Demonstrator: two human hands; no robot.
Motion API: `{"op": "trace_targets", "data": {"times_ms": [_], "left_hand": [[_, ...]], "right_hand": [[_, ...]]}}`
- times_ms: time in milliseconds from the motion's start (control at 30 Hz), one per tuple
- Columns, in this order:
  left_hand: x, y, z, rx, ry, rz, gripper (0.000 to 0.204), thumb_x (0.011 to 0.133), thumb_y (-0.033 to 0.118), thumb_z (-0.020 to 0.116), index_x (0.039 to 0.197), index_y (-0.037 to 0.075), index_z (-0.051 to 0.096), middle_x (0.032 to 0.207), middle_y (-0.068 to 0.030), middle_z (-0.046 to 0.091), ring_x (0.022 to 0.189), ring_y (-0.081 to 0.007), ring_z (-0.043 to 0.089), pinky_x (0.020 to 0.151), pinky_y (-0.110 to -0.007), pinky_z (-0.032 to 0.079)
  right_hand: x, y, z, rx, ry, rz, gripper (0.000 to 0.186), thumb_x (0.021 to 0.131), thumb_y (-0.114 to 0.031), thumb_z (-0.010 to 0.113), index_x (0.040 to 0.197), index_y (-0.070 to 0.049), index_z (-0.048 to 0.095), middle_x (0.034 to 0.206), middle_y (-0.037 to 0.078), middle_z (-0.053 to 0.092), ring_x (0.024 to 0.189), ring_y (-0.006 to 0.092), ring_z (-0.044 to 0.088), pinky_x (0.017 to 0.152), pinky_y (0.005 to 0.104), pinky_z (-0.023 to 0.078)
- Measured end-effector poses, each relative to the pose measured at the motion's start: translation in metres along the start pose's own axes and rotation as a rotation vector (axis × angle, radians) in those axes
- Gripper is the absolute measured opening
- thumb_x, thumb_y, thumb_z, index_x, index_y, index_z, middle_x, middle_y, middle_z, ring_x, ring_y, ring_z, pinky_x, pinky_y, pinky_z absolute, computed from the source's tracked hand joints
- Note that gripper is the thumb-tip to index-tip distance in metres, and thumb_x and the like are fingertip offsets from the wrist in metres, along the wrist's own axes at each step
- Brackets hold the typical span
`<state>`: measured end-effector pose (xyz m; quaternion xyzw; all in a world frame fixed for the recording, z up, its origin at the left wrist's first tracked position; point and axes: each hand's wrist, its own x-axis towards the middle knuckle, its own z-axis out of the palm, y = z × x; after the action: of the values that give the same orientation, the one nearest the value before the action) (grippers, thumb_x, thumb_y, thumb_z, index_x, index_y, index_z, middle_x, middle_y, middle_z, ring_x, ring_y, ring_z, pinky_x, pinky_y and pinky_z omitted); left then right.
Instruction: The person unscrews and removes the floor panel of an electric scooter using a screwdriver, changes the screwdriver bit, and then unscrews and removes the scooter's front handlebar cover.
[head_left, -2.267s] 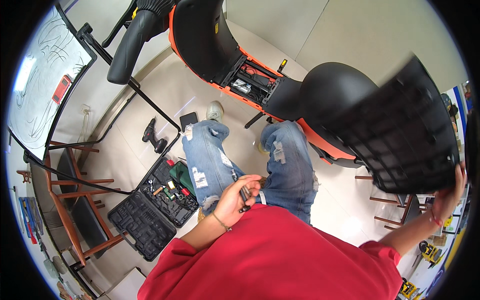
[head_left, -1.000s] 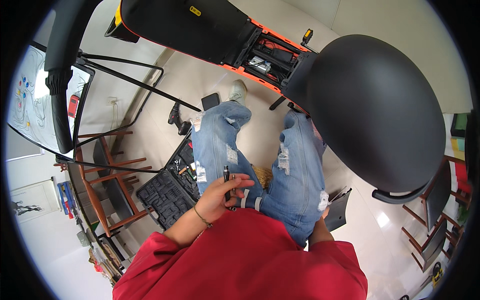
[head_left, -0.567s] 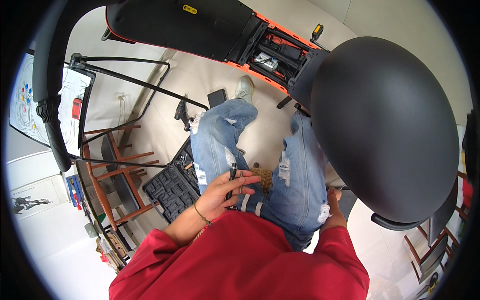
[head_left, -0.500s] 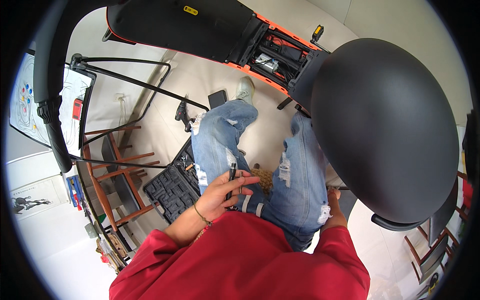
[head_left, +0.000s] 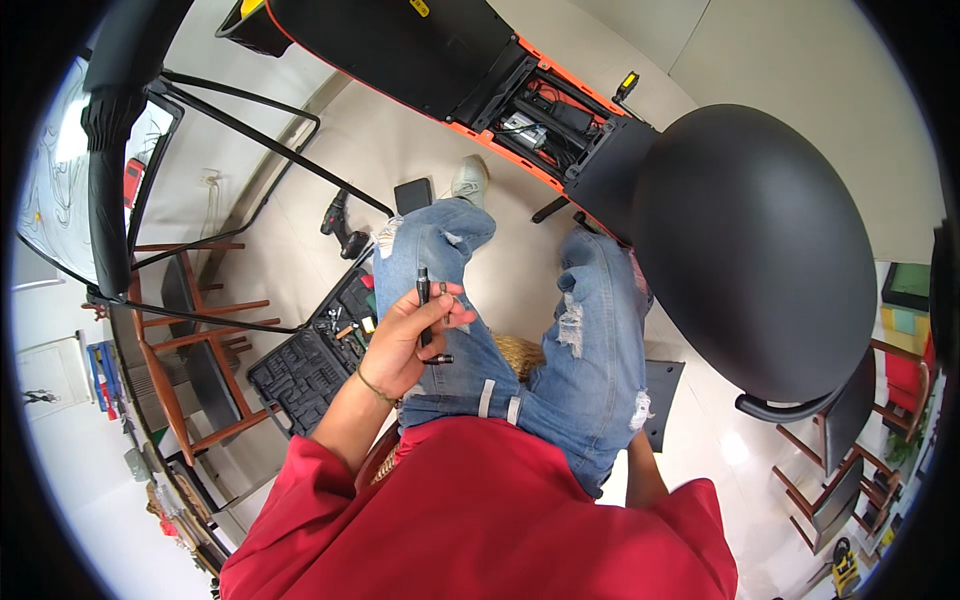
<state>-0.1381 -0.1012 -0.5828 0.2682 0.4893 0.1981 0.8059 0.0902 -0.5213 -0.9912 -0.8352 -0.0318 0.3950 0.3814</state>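
My left hand (head_left: 420, 330) is closed round a black rod-like tool (head_left: 423, 290), with a small metal piece (head_left: 445, 302) at its fingertips. It is held over my jeans, near my left thigh. My right forearm (head_left: 644, 478) runs down beside my right thigh, where the hand and fingers are hidden. A black panel (head_left: 662, 395) lies low beside that thigh. In front of me stands an orange-and-black scooter with a rounded seat (head_left: 755, 250) and an open compartment (head_left: 545, 120) showing cables and a silver part.
An open tool case (head_left: 300, 370) lies at left, with a drill (head_left: 340, 225) and black flat object (head_left: 413, 195) further forward. Wooden chairs (head_left: 205, 440) stand left and right. A whiteboard (head_left: 55, 170) in a black frame stands left, behind the handlebar (head_left: 112, 130).
The large panel my right hand held up earlier is now low beside my thigh, that hand out of sight. My left hand has shifted up and left with the tool.
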Motion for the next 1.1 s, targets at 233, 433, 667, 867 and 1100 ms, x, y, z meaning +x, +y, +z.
{"op": "trace_targets", "data": {"times_ms": [233,433,667,867,1100], "left_hand": [[0.000,-0.012,-0.011,-0.133,-0.099,-0.024,0.024,0.096,0.019,0.047,0.116,0.005,0.051,0.102,-0.0081,0.066,0.089,-0.0125,0.065,0.049,-0.017,0.038],[0.009,-0.023,-0.003,-0.201,-0.237,-0.069,0.024,0.095,0.017,0.045,0.115,0.005,0.050,0.112,-0.0100,0.062,0.096,-0.0137,0.061,0.059,-0.021,0.044],[0.000,-0.022,0.010,-0.108,-0.285,-0.093,0.022,0.095,0.016,0.047,0.114,0.006,0.051,0.107,-0.0085,0.062,0.091,-0.0122,0.059,0.061,-0.021,0.044],[-0.001,-0.024,0.012,-0.056,-0.228,-0.025,0.020,0.094,0.016,0.050,0.111,0.005,0.053,0.082,0.0001,0.051,0.067,-0.0074,0.044,0.052,-0.020,0.033],[-0.008,-0.025,0.007,-0.166,-0.070,-0.076,0.028,0.098,0.029,0.044,0.105,0.005,0.056,0.080,0.0000,0.053,0.062,-0.0074,0.041,0.048,-0.019,0.029]], "right_hand": [[-0.149,-0.123,-0.072,-0.309,0.128,-0.193,0.014,0.088,-0.011,0.058,0.084,0.001,0.056,0.060,0.009,0.050,0.055,0.0135,0.044,0.053,0.0307,0.041],[-0.221,-0.185,-0.091,-0.336,0.252,-0.344,0.014,0.086,-0.010,0.061,0.082,0.000,0.053,0.060,0.003,0.045,0.055,0.0087,0.040,0.051,0.0256,0.036],[-0.178,-0.144,-0.069,-0.218,0.229,-0.189,0.016,0.086,-0.013,0.065,0.086,0.000,0.056,0.065,0.002,0.050,0.060,0.0087,0.044,0.055,0.0255,0.039],[-0.063,0.033,-0.054,-0.399,0.178,0.278,0.033,0.078,-0.028,0.063,0.093,0.002,0.061,0.084,0.020,0.065,0.077,0.0321,0.065,0.071,0.0385,0.049],[0.028,0.115,0.000,-0.278,0.127,0.087,0.046,0.076,-0.039,0.069,0.096,0.002,0.062,0.096,0.019,0.067,0.088,0.0273,0.064,0.076,0.0359,0.049]]}}
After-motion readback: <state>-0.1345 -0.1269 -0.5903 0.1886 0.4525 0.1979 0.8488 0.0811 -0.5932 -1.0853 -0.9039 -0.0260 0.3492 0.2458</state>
